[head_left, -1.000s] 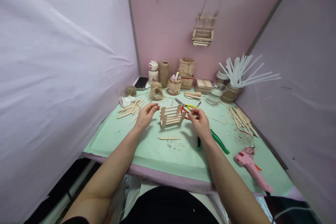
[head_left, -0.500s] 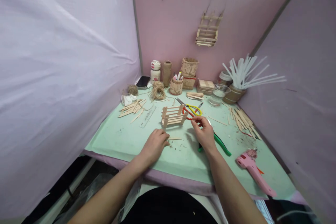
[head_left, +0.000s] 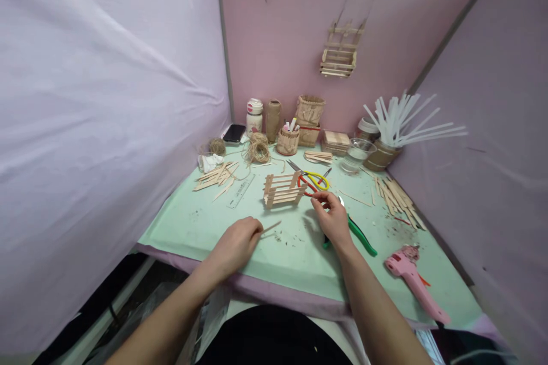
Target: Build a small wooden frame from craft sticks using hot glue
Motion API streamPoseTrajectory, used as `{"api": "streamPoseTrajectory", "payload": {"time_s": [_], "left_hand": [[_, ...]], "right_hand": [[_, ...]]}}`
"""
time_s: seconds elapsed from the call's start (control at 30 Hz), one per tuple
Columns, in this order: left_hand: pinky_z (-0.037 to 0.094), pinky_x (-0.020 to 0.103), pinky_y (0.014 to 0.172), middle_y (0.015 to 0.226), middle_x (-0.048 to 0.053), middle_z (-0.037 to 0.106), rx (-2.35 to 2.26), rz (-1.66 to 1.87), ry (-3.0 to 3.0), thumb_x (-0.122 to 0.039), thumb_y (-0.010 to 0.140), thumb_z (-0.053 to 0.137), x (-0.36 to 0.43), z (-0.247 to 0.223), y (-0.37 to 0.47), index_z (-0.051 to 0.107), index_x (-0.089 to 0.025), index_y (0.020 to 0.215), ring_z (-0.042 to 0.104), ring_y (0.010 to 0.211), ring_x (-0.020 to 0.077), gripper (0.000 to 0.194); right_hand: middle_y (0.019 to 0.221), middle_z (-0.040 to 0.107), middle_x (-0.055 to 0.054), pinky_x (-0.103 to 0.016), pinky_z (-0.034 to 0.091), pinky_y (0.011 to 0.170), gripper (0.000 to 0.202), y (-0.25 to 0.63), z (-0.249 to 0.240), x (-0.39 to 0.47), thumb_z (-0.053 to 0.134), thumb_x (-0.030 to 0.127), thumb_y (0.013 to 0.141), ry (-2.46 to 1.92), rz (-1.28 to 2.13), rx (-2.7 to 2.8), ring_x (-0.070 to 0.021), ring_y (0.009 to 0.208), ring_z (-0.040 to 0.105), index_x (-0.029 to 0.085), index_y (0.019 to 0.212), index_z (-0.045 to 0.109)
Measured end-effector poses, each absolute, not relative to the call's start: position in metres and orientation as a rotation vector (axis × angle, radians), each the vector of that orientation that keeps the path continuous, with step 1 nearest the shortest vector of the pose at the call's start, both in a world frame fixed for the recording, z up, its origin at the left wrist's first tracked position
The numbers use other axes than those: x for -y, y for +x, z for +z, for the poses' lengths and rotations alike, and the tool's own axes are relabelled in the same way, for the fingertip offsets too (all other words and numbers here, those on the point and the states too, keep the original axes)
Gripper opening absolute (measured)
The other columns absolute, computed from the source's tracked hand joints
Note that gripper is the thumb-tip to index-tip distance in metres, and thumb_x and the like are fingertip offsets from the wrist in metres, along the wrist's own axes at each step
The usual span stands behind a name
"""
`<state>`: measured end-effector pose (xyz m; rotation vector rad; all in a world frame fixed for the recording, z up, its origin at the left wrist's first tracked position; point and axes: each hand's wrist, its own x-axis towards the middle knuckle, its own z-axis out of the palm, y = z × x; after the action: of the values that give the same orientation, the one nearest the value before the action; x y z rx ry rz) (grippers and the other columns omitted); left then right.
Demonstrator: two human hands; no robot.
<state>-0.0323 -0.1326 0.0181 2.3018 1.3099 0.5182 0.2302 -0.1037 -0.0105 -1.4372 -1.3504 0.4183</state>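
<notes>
Craft stick [head_left: 270,227], thin and pale, is pinched at its near end between the thumb and fingertips of the left hand [head_left: 234,245], so that its free end juts out beyond the fingers toward the small stick crate [head_left: 283,189]; held by one end like this, most of its length stays clear for handling. That crate stands upright on the green mat [head_left: 201,228], just beyond the fingers of both hands and between them. The right hand [head_left: 331,218] has its fingers curled together near the crate's right side, and they seem to close on something small, though I cannot tell what it is. Green-handled pliers [head_left: 357,232] lie partly under that hand, and scissors [head_left: 309,175] with yellow and red handles lie just beyond its fingertips, both within easy reach. A pink glue gun [head_left: 413,280] rests well off to the right of the fingers, likely kept away from the work.
</notes>
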Motion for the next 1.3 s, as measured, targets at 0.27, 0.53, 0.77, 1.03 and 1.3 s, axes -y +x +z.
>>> {"api": "streamPoseTrajectory", "payload": {"time_s": [0.27,0.53,0.77,1.03,1.3], "left_hand": [[0.047,0.025,0.064,0.066,-0.004,0.057,-1.26,0.969,1.326,-0.03,0.072,0.062,0.091,0.042,-0.048,0.055,-0.017,0.083,0.055,0.061,0.011,0.019],[0.04,0.021,0.05,0.057,-0.004,0.059,-1.417,0.907,1.439,-0.016,0.064,0.057,0.062,0.026,-0.015,0.052,-0.019,0.076,0.056,0.05,0.0112,0.014],[0.029,0.019,0.045,0.051,-0.006,0.056,-1.388,0.918,1.441,-0.014,0.063,0.058,0.059,0.017,-0.011,0.048,-0.019,0.074,0.046,0.045,0.0082,0.015],[0.041,0.017,0.049,0.059,-0.001,0.063,-1.084,0.945,1.065,-0.021,0.07,0.072,0.059,0.009,-0.017,0.054,-0.014,0.088,0.053,0.048,0.0064,0.025],[0.044,0.016,0.051,0.063,0.002,0.067,-1.07,0.909,0.944,-0.024,0.065,0.081,0.058,0.006,-0.014,0.057,-0.012,0.081,0.056,0.05,0.0053,0.03]], "right_hand": [[0.086,0.069,-0.006,-0.032,0.046,0.072,0.022,0.233,0.021,0.09,0.059,0.04,0.079,-1.394,0.426,1.356,-0.0185,0.076,0.059,0.019,0.084,0.064],[0.077,0.066,-0.003,-0.031,0.046,0.068,0.025,0.245,0.018,0.06,0.064,0.043,0.073,-1.346,0.558,1.202,-0.0167,0.07,0.057,0.018,0.08,0.063],[0.078,0.067,-0.004,-0.031,0.046,0.072,0.028,0.246,0.002,0.061,0.066,0.045,0.072,-1.406,0.633,1.239,-0.0173,0.072,0.058,0.018,0.078,0.065],[0.076,0.067,-0.004,-0.031,0.046,0.071,0.035,0.248,-0.002,0.06,0.067,0.052,0.07,-1.468,0.652,1.315,-0.0174,0.07,0.058,0.018,0.077,0.066],[0.079,0.069,-0.005,-0.033,0.046,0.073,0.035,0.249,-0.008,0.058,0.063,0.051,0.073,-1.495,0.668,1.368,-0.0187,0.073,0.059,0.017,0.08,0.066]]}}
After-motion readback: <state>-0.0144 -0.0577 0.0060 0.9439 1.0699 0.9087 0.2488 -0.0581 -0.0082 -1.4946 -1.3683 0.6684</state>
